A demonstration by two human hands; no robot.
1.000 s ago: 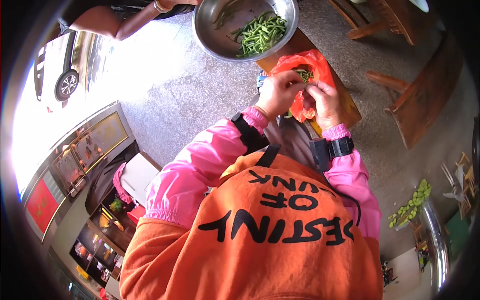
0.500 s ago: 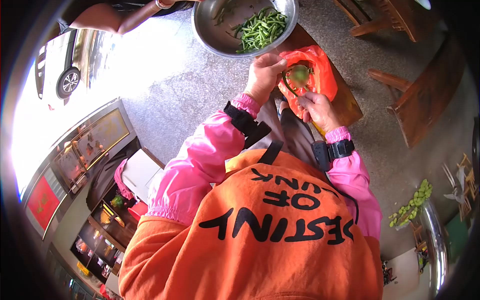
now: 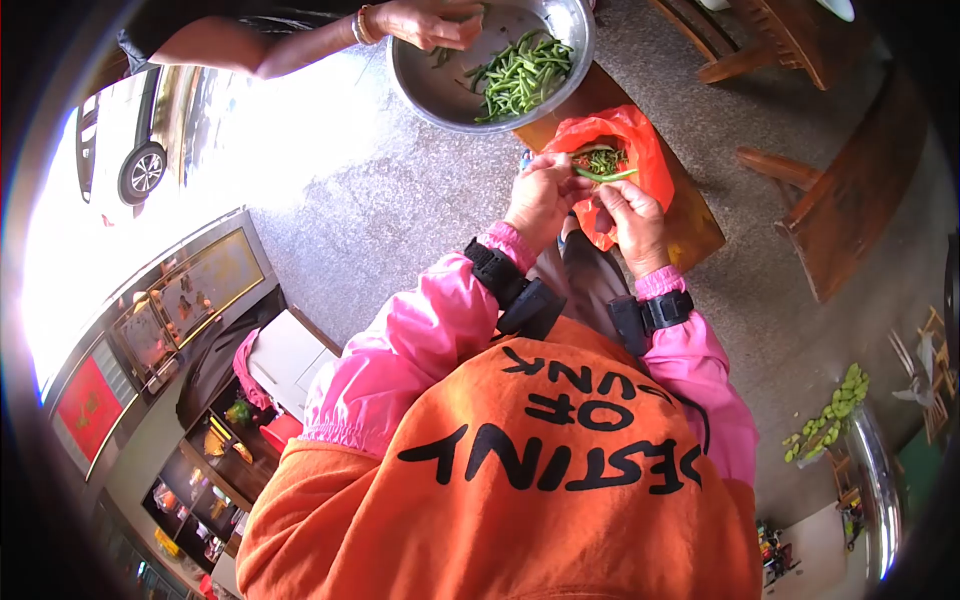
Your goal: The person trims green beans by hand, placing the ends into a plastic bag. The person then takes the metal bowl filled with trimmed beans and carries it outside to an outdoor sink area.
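Note:
A green bean (image 3: 608, 176) lies across the gap between my two hands, over the mouth of a red plastic bag (image 3: 652, 160). My left hand (image 3: 543, 203) is closed, pinching the bean's left part. My right hand (image 3: 635, 228) is closed too, thumb and finger at the bean's underside near its right part; the exact contact is small. Inside the bag are small green bean scraps (image 3: 605, 158). Beyond my hands, a metal basin (image 3: 420, 92) holds a pile of green beans (image 3: 525, 75).
A co-worker's hand (image 3: 435, 22) with a bracelet reaches over the basin. The bag and basin rest on a wooden bench (image 3: 700, 225). Wooden chairs (image 3: 850, 200) stand at the right. Green pods (image 3: 828, 415) lie at the lower right, and a car wheel (image 3: 143, 172) shows outside.
The bean has turned from steeply slanted to nearly level, and both hands are slightly lower. The co-worker's hand has come into view over the basin. The scraps in the bag show more clearly.

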